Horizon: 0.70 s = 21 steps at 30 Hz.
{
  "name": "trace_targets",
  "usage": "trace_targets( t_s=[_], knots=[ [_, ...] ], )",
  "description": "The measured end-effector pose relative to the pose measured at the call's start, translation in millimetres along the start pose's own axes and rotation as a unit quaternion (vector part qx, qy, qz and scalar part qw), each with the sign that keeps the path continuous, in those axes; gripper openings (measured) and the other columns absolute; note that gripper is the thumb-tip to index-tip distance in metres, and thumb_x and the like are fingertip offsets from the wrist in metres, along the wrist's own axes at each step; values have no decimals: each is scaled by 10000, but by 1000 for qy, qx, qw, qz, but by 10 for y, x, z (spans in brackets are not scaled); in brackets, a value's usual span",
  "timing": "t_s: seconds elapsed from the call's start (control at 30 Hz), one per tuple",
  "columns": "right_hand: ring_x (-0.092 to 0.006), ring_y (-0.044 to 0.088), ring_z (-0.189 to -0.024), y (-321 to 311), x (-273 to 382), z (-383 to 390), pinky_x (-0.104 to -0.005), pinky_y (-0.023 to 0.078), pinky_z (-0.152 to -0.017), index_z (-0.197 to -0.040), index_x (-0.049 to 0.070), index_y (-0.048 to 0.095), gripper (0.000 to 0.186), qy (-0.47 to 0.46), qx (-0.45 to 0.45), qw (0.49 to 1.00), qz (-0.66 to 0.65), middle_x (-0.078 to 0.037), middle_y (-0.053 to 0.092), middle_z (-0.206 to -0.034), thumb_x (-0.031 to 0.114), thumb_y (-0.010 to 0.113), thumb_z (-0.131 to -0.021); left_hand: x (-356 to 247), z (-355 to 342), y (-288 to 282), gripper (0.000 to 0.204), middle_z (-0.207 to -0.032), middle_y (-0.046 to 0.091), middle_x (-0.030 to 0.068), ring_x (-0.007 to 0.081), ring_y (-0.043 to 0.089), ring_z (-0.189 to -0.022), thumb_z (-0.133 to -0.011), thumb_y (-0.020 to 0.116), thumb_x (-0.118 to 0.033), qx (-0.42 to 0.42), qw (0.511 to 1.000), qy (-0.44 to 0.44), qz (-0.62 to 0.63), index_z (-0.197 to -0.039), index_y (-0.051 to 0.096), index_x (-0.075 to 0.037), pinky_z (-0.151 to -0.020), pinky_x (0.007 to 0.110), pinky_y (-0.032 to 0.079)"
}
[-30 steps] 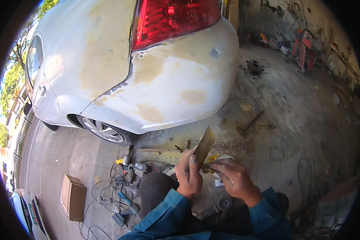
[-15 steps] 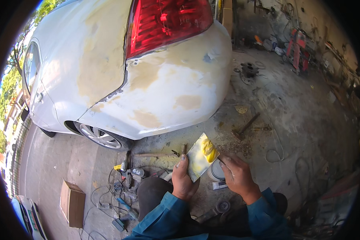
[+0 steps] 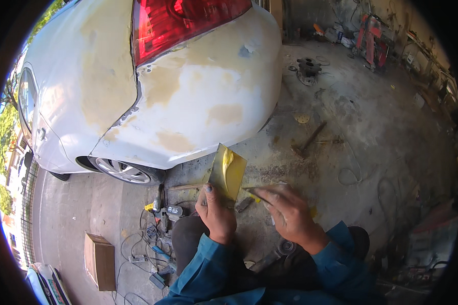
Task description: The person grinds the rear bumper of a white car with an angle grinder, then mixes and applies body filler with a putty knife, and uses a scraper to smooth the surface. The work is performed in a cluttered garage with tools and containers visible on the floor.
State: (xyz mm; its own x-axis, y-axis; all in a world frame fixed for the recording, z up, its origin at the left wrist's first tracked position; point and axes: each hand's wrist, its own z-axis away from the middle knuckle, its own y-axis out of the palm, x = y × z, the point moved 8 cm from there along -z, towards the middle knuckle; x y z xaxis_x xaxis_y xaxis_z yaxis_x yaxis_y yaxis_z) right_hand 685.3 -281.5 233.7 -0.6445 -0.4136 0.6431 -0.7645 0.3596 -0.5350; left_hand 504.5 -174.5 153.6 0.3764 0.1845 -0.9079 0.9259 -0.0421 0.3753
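My left hand (image 3: 219, 217) grips the lower end of a flat rectangular mixing plate (image 3: 217, 174), which is held up at a tilt. Across the plate lies a smeared ridge of yellow putty (image 3: 228, 163). My right hand (image 3: 293, 212) is just right of the plate, fingers closed on a thin putty spreader (image 3: 253, 191) seen nearly edge-on, with yellow along its lower side. The spreader is apart from the plate. Ahead stands a white car's rear corner (image 3: 201, 101), patched with beige filler, below a red tail light (image 3: 188, 25).
Left on the floor are a cardboard box (image 3: 102, 262), a power tool (image 3: 158, 201), a battery pack (image 3: 174, 211) and tangled cables. A hammer (image 3: 310, 141) lies right of the car. Farther back are a dark metal part (image 3: 308, 70) and a red machine (image 3: 370, 41).
The putty, a thick lump before, is now drawn out along the plate with a yellow film beside it. My right hand has pulled away from the plate, which has shifted left and up.
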Motion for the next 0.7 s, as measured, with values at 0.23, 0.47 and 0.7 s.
trace_targets(
  t_s=[0.23,0.47,0.7],
  knots=[
    [-379,699,-1214,-126,-44,-64,-451,597,-1028,-1452,19,695,481,11,-57,998,-3,-176,706,-1336,-72,664,-981,-271,287,439,526,-1059,766,182,226,707,-948,-1190,527,-369,127,948,195,-218,-1284,730,107,-871,359,546],
    [-361,740,-1135,53,-124,102,-440,614,-990,-1434,37,725,442,-19,43,998,-31,-167,748,-1274,-41,682,-1001,-64,131,168,577,-981,729,58,143,637,-856,-1199,515,-462,28,993,52,-103,-1187,745,66,-765,297,498],
    [-100,660,-1122,-319,-628,73,-285,549,-952,-1531,-23,618,410,180,-178,890,-379,-66,743,-1265,216,559,-1203,432,258,384,457,-1355,728,151,284,732,-1200,-1180,554,-373,69,944,-218,237,-1421,621,10,-1062,442,586]
  ],
)
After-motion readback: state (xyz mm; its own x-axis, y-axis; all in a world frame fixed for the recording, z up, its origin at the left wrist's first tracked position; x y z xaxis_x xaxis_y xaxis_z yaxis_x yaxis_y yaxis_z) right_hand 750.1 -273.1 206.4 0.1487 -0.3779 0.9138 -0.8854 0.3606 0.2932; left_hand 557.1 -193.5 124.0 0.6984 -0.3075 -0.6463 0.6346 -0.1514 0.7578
